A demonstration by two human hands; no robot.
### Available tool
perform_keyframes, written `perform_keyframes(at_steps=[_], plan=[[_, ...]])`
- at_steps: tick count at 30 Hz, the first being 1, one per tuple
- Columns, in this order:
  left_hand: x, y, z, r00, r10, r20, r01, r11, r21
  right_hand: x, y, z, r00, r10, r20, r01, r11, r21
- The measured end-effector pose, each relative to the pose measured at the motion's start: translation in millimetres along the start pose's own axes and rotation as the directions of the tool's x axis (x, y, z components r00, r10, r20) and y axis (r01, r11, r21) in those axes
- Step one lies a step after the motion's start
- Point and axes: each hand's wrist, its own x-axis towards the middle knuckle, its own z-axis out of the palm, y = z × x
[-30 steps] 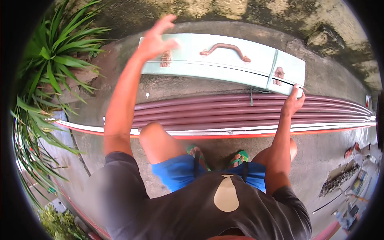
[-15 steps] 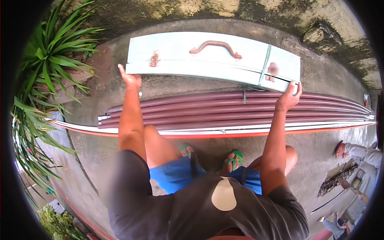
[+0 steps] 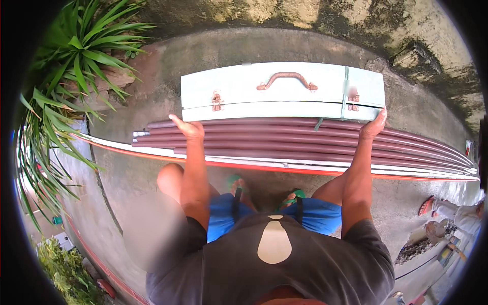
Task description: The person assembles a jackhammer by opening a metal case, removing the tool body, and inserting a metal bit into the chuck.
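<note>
A long pale mint toolbox (image 3: 239,94) lies across the front of me, its rusty curved handle (image 3: 287,79) facing up. Two rusty latches flank the handle, and a green strap (image 3: 345,84) is tied round the right part. A dark gap shows along the lid seam at that end. My left hand (image 3: 190,129) is at the toolbox's near left edge, thumb stretched outward, the other fingers hidden beneath it. At the near right corner, my right hand (image 3: 375,124) grips the toolbox, thumb up along its end.
Several maroon pipes (image 3: 264,140) lie between the toolbox and me, beside a long white strip (image 3: 244,158) with a red edge. Spiky green plants (image 3: 86,51) stand at left, a mossy wall (image 3: 284,15) at the back. Another person's leg (image 3: 455,211) shows at right.
The toolbox has come nearer to me and looks lower, its near edge now meeting the pipes in view. Both hands have moved with it. The view has shifted slightly.
</note>
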Motion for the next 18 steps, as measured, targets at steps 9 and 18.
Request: perform_keyframes(at_steps=[9, 18], plan=[[8.6, -32.8, 7.7, 0.985, 0.168, -0.028, -0.160, 0.968, 0.192, 12.8, -2.0, -18.1, 0.969, 0.204, 0.139, -0.224, 0.962, 0.157], [44.5, -10.3, 20.7, 0.995, 0.061, -0.077, -0.046, 0.981, 0.186, -8.4, -21.8, -13.3, 0.967, 0.256, 0.000, -0.255, 0.965, -0.052]])
